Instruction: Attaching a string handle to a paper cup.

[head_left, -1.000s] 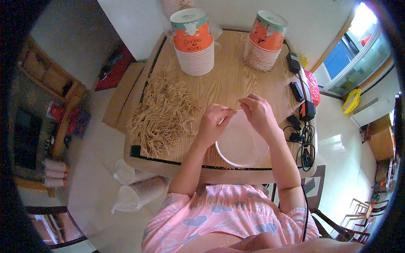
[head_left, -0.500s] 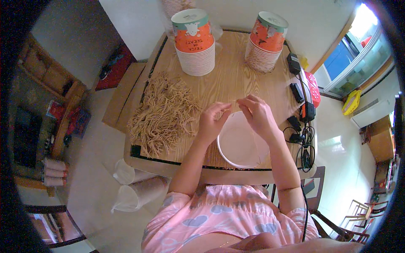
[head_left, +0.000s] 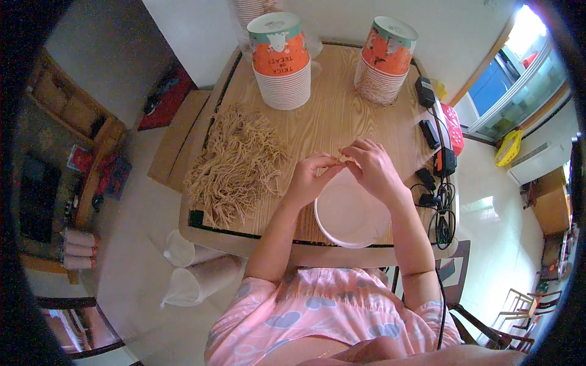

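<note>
A white paper bucket (head_left: 352, 210) stands at the near edge of the table, its round mouth facing up. Over its far rim my left hand (head_left: 310, 175) and my right hand (head_left: 371, 166) meet, fingertips pinched together. Between them shows a small bit of beige cord (head_left: 345, 158); the fingers cover most of it. To the left of my left hand lies a large loose heap of beige twisted cords (head_left: 235, 165).
At the table's back stand two stacks of upturned printed buckets, one left (head_left: 282, 64) and one right (head_left: 386, 61). Black adapters and coiled cables (head_left: 444, 213) run along the right edge. Bagged stacks of white cups (head_left: 201, 280) lie on the floor at left.
My hands have come closer together, the fingertips now touching over the bit of cord. The bucket has shifted slightly toward me.
</note>
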Action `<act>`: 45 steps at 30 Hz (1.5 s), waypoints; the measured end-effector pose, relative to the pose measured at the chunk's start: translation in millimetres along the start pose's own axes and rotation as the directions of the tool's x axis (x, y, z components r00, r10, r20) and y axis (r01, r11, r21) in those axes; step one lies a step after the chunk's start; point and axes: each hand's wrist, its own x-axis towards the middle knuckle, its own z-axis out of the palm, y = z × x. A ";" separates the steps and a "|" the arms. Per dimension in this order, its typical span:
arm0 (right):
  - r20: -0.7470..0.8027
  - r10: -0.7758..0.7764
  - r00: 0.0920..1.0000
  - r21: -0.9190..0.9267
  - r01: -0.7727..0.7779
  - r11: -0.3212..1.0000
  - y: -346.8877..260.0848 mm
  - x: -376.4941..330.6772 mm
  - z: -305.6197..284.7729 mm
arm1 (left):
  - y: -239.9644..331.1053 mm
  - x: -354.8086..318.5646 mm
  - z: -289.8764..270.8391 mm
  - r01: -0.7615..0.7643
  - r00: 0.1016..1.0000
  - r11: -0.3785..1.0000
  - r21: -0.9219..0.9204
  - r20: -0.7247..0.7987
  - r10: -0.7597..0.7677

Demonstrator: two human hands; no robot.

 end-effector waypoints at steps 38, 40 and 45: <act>0.000 0.109 0.994 0.121 -0.108 0.987 -6.0 7.3 6.3 | -5.3 6.8 -14.9 0.513 0.827 0.558 -0.653 0.203 -0.524; 0.006 0.113 0.994 0.138 -0.113 0.984 -2.0 3.8 5.9 | 1.7 6.7 -10.0 0.515 0.823 0.583 -0.629 0.170 -0.542; 0.038 0.243 0.969 0.308 -0.242 0.920 -4.1 -5.8 3.7 | -3.0 1.2 2.2 0.445 0.861 0.674 -0.590 0.074 -0.503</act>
